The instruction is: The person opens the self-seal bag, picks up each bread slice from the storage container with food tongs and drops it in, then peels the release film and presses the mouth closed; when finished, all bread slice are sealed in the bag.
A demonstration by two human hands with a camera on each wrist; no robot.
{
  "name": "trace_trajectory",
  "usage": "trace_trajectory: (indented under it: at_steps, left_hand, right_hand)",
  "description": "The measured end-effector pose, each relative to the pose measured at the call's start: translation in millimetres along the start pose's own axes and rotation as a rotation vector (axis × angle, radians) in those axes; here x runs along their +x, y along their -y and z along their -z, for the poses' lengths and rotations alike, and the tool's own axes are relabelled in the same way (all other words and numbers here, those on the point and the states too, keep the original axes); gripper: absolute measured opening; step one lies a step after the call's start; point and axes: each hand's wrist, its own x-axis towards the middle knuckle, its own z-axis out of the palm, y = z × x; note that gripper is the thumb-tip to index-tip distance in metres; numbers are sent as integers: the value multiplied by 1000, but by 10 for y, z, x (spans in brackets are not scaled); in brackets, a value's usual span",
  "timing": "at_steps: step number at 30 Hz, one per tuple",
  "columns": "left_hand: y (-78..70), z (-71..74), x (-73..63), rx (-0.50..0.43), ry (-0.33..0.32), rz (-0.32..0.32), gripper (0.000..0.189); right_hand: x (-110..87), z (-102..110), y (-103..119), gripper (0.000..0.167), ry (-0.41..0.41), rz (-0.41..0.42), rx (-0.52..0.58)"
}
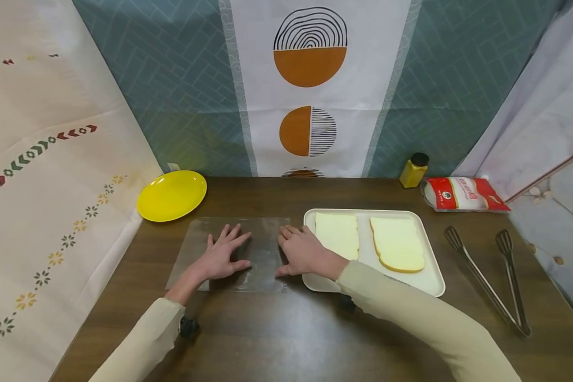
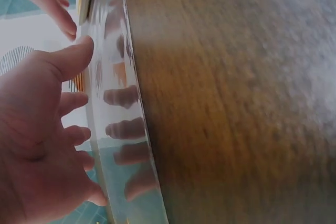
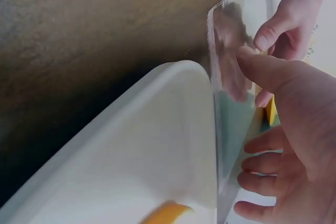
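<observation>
Head view: clear plastic sheet (image 1: 234,252) lies flat near the surface's middle, left of the tray (image 1: 434,276); two bread slices (image 1: 336,233) not yet moved. Left hand (image 1: 222,257) and right hand (image 1: 303,252) press it, grip spread flat. Wrist views: fingers (image 2: 79,56) straight on the sheet, holding nothing.

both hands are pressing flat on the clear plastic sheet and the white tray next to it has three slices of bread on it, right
Not quite: the white tray holds two bread slices, not three, as the head view shows. The rest stands: the left hand and right hand both press flat on the clear plastic sheet beside the tray.
</observation>
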Motion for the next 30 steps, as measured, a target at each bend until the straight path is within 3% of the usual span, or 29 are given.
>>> trace_trajectory:
  at_steps: [17,25,30]
  left_hand:
    - [78,-66,-3,56,36,25,85]
    - [96,-98,5,49,-1,29,84]
    - [107,-124,1,32,-58,19,78]
  right_hand:
    - [126,-107,28,101,62,-8,-2]
    - [142,-99,26,104,96,-4,14]
    - [143,-92,31,104,115,-4,20]
